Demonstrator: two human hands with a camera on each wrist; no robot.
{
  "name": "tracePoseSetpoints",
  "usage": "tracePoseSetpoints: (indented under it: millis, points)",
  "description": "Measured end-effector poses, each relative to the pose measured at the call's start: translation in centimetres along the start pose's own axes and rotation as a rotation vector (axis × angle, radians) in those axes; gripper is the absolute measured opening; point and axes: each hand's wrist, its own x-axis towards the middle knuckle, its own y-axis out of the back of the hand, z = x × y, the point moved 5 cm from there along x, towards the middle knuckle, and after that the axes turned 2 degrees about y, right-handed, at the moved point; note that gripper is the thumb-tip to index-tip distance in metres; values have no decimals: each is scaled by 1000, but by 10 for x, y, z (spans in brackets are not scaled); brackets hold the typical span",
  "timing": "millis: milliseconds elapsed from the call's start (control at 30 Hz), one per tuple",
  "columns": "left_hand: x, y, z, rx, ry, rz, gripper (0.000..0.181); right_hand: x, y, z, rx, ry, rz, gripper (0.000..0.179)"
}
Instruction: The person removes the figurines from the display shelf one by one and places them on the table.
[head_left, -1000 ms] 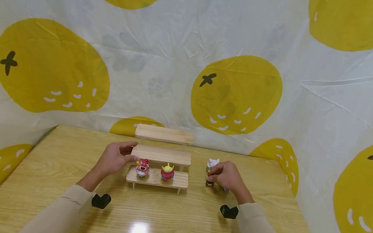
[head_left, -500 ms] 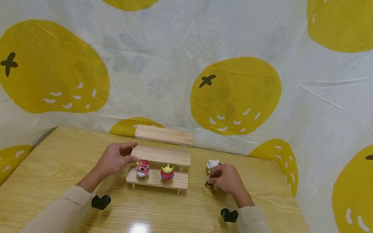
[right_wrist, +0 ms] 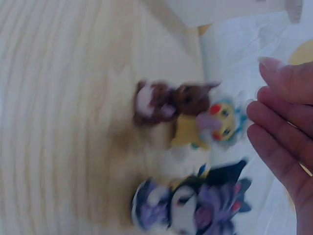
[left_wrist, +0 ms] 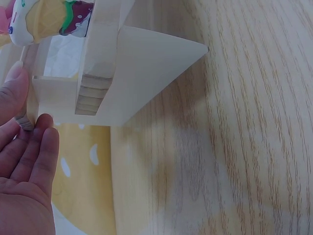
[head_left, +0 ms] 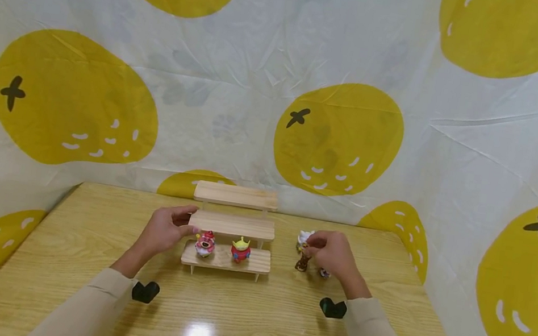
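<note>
In the head view my left hand (head_left: 166, 229) holds the left end of the middle board of a three-tier wooden display stand (head_left: 232, 224). The left wrist view shows the thumb on one face of that board and the fingers curled behind it. My right hand (head_left: 334, 256) hovers by a brown animal figurine (right_wrist: 156, 103), its fingers extended and apart from it in the right wrist view. Behind that stands a yellow-faced figurine with a white head covering (right_wrist: 225, 122). A black-and-purple figurine (right_wrist: 186, 205) stands beside them, mostly covered by the hand from above.
On the lowest tier stand a pink bear figurine (head_left: 205, 244) and a red figurine with a yellow-green head (head_left: 240, 250). The wooden table (head_left: 247, 320) meets a white curtain (head_left: 233, 128) printed with yellow fruit, behind and at both sides.
My right hand has come off the brown figurine and risen slightly, so more of that figurine shows, upright on the table. The left hand keeps its hold on the stand.
</note>
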Motion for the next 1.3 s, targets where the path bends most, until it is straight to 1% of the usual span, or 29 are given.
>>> tracePoseSetpoints:
  millis: [133,200,300,500,633,700,867,933,1000,1067,1133,1233,1300]
  points:
    - [0,0,0,-2,1,-1,57,-1,-1,-15,143,-19,18,13]
    - [0,0,0,-4,1,-1,56,-1,-5,-23,233,-28,9,15]
    - [0,0,0,-1,1,-1,56,-2,-13,-32,317,-33,-9,15]
    - [-2,-1,0,6,4,2,56,-3,-31,-47,391,-45,-49,17]
    - [-3,0,0,3,5,4,56,-5,-41,-56,444,-30,-87,19]
    - [-3,0,-1,5,6,3,56,-7,-45,-62,452,-9,-103,20]
    - [-1,-1,-1,12,4,1,57,-10,-59,-75,504,19,-161,30]
    - [-1,0,0,13,5,3,56,-11,-67,-80,545,11,-185,35]
    - [0,0,0,10,10,6,56,-12,-74,-84,564,4,-196,40]
    - [0,-1,0,6,12,5,56,-12,-81,-89,589,-13,-189,45]
    - [1,-2,0,6,12,1,56,-12,-88,-92,594,-25,-165,48]
    - [1,-2,-1,5,10,-2,56,-10,-96,-97,588,-47,-116,49]
    - [1,-1,-2,8,12,1,56,-9,-100,-100,582,-61,-98,48]
